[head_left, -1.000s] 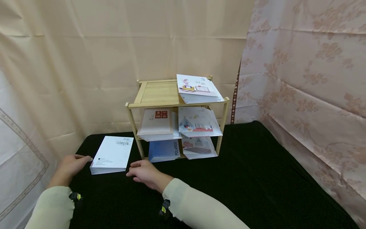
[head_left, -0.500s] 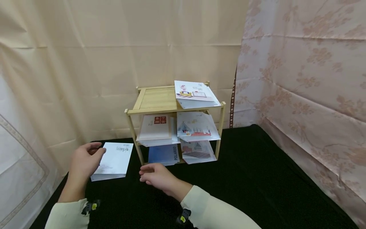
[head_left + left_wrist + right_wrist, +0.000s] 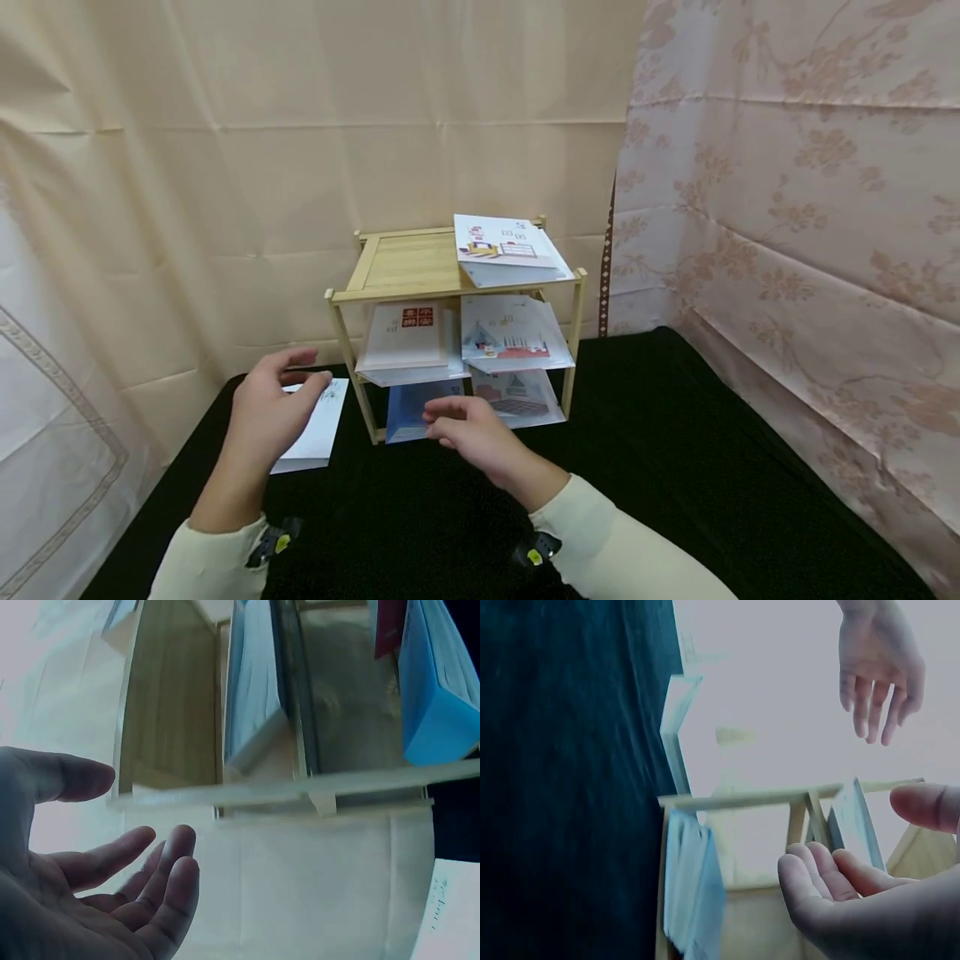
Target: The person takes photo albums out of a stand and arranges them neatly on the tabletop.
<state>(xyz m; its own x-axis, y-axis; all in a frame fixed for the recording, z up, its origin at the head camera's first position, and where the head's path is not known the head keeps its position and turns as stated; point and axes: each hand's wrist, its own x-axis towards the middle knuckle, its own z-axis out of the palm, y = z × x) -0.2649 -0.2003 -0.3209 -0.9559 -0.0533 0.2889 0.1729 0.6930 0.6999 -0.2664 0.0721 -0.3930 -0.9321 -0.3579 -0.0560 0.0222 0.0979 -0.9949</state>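
My left hand (image 3: 272,417) hovers in front of and partly over a white book (image 3: 318,433) lying on the black cloth, hiding much of it. In the left wrist view its fingers (image 3: 180,892) are relaxed and hold nothing. My right hand (image 3: 487,442) is in the air before a small wooden shelf (image 3: 412,258), its fingers loosely bent around nothing. Behind that hand, the bottom tier bears a blue book (image 3: 412,404) and a grey-white patterned book (image 3: 525,400). The right wrist view shows both hands apart from the books.
White illustrated books (image 3: 506,246) lie at the right of the shelf's top. The middle tier carries a book with red squares (image 3: 405,337) and an illustrated book (image 3: 513,333). Beige curtain (image 3: 300,183) hangs behind; floral cloth (image 3: 787,208) hangs at the right.
My left hand has risen from the white book's left edge and moved right, now overlapping it in view. My right hand has moved right, from near the book to before the shelf.
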